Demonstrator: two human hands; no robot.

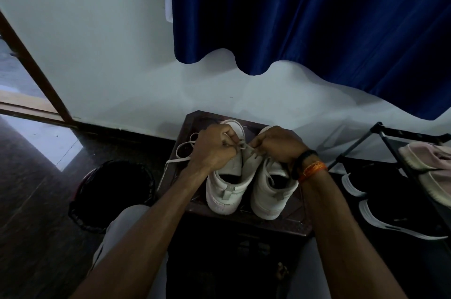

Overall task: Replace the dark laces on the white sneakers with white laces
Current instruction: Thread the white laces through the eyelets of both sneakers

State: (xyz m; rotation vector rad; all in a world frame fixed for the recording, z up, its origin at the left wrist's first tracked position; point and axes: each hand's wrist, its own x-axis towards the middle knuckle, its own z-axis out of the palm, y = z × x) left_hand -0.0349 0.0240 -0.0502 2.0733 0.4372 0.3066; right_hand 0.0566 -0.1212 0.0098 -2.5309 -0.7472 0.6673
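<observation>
A: What are the hands doing?
B: The left hand [214, 149] and right hand [278, 143] are each pinching the white lace [181, 149] above the left sneaker [227, 186].
A: Where are the sneakers sitting?
B: Side by side on the dark tabletop [275, 221].

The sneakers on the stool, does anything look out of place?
A white lace trails loose off the left edge of the stool beside the left sneaker; both hands pinch lace between the sneakers.
</observation>
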